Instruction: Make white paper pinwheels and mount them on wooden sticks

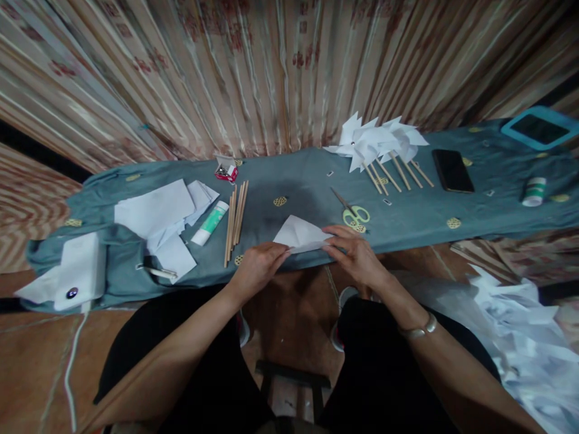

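A white sheet of paper (pixel 300 234), folded to a triangle with its point away from me, is at the front edge of the cloth-covered table. My left hand (pixel 260 265) pinches its left corner. At the right corner, the thumb and fingers of my right hand (pixel 355 253) are closed on the paper. Just beyond my right hand lies a pair of scissors (pixel 353 211) with yellow-green handles. Several wooden sticks (pixel 235 220) and a green-and-white glue stick (pixel 210 222) lie to the left of the folded paper.
White paper pinwheels (pixel 380 141) on sticks lie at the back, near a black phone (pixel 452 171). Loose paper sheets (pixel 156 208), a small red box (pixel 226 170) and a white corded device (pixel 80 271) are leftward. A bag of pinwheels (pixel 525 337) stands at lower right.
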A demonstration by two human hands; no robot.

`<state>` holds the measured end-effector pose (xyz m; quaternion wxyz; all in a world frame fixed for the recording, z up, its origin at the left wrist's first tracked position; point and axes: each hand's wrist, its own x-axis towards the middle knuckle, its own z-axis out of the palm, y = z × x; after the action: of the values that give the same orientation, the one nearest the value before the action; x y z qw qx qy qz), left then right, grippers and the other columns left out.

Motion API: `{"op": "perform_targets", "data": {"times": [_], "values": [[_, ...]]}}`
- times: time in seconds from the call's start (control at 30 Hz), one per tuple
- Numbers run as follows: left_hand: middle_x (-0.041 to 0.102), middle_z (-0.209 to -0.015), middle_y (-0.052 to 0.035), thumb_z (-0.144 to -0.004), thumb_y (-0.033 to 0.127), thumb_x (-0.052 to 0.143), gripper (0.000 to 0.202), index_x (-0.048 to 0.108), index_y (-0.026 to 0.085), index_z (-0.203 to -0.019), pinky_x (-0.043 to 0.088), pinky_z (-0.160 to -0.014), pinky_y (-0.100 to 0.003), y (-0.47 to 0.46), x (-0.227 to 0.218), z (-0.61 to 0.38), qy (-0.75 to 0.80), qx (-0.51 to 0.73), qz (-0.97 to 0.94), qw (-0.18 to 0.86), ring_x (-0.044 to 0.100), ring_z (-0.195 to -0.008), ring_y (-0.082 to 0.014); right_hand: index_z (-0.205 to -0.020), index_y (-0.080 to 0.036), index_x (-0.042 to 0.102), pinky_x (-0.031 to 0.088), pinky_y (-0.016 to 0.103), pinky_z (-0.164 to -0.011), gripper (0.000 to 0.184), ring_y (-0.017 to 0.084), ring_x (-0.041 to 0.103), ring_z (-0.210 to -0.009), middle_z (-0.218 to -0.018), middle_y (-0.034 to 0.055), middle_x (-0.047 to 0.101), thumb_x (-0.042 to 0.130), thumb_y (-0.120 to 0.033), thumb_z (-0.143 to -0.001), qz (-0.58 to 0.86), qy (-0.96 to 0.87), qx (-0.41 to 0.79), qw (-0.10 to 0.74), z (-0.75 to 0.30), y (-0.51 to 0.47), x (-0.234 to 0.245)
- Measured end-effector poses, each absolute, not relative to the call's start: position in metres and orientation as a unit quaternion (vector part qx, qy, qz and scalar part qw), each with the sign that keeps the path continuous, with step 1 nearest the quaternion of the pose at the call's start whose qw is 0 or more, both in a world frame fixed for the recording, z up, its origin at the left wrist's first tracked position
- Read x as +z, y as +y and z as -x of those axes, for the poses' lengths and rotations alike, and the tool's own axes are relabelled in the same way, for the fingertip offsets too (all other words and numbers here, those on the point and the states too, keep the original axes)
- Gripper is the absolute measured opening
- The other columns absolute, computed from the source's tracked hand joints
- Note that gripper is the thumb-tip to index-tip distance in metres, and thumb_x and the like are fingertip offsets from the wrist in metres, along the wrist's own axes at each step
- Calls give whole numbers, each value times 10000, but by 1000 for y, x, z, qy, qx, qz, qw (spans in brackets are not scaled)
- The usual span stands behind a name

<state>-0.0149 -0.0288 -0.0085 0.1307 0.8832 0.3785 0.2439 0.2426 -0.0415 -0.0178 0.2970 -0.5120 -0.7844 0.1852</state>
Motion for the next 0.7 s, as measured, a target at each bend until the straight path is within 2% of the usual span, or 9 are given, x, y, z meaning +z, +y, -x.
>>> {"op": "perform_targets", "data": {"times": [0.1,0.2,0.33,0.47,0.6,0.63,0.7], "values": [[719,-853,-70,-960,272,501,234,694,150,-912,538,-753,-288,-27,-11,17,418,240,-858,178,691,-819,-188,-917,-230,737,512,421,-937,219,243,661,-1019,-1046,72,737,559,-357,-920,514,-750,262,323,-240,-38,-20],[695,-816,-52,-939,268,539,192,691,158,-896,515,-720,-268,-24,-14,18,452,256,-823,232,673,-772,-173,-925,-226,723,516,381,-908,202,225,674,-981,-1011,58,739,565,-351,-913,524,-717,290,356,-236,-35,-21],[712,-878,-33,-920,261,566,164,673,174,-1007,501,-721,-257,-21,-18,17,472,280,-784,289,672,-788,-166,-855,-217,706,517,342,-838,188,214,680,-925,-980,53,738,569,-337,-901,545,-697,292,364,-231,-31,-21],[710,-865,-15,-908,270,576,286,610,187,-1179,504,-702,-262,-18,-23,17,501,275,-766,296,669,-745,-163,-820,-213,695,507,315,-712,183,193,662,-777,-899,46,736,584,-346,-880,575,-686,277,350,-227,-25,-22],[693,-814,-7,-908,267,575,375,538,164,-1267,526,-691,-282,-13,-25,19,516,268,-765,276,645,-672,-154,-733,-218,664,510,347,-774,157,218,661,-860,-952,60,733,632,-331,-837,594,-682,235,356,-224,-19,-25],[696,-832,-19,-913,260,568,380,527,152,-1275,536,-710,-292,-12,-24,19,512,271,-771,265,654,-700,-159,-724,-219,659,510,359,-794,149,225,660,-879,-961,64,732,639,-322,-829,598,-683,225,355,-224,-18,-26],[705,-990,-86,-924,250,549,379,518,131,-1283,546,-809,-343,-11,-19,18,493,269,-799,213,675,-880,-197,-720,-218,655,509,375,-821,138,234,659,-900,-965,72,729,644,-306,-825,601,-689,210,348,-223,-17,-28]]}}
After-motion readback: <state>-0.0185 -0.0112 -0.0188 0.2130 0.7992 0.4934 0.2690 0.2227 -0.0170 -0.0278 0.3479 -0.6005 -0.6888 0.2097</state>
